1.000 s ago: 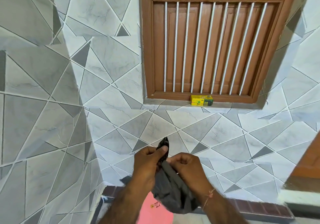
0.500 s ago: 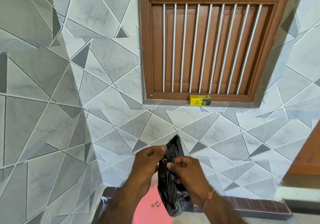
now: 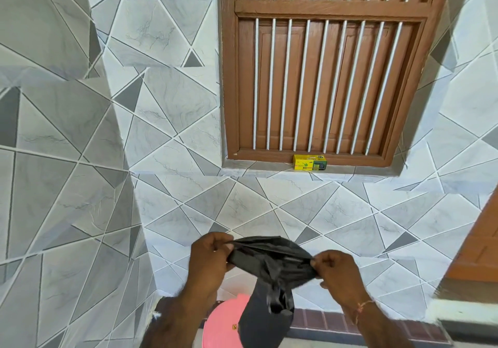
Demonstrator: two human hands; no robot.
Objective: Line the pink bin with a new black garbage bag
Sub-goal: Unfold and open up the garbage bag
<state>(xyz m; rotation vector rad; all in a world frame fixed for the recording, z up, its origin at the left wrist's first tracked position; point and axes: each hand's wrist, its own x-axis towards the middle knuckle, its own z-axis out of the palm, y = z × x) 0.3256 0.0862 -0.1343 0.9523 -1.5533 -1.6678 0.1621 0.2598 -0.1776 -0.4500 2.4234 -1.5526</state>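
Note:
A crumpled black garbage bag (image 3: 272, 264) is stretched between my two hands at chest height. My left hand (image 3: 208, 260) pinches its left edge and my right hand (image 3: 338, 271) pinches its right edge. The rest of the bag hangs down in a loose tail. Below it, the pink bin (image 3: 221, 326) shows at the bottom of the view, partly hidden by the bag and my left forearm. A small sticker is on its pink surface.
Grey and white tiled walls meet in a corner on the left (image 3: 134, 186). A brown barred window (image 3: 323, 78) is ahead, with a yellow box (image 3: 310, 162) on its sill. A brown door edge (image 3: 482, 253) is at the right.
My hands have moved apart and pulled the bunched bag out sideways. The view has tilted slightly downward, showing more of the pink bin.

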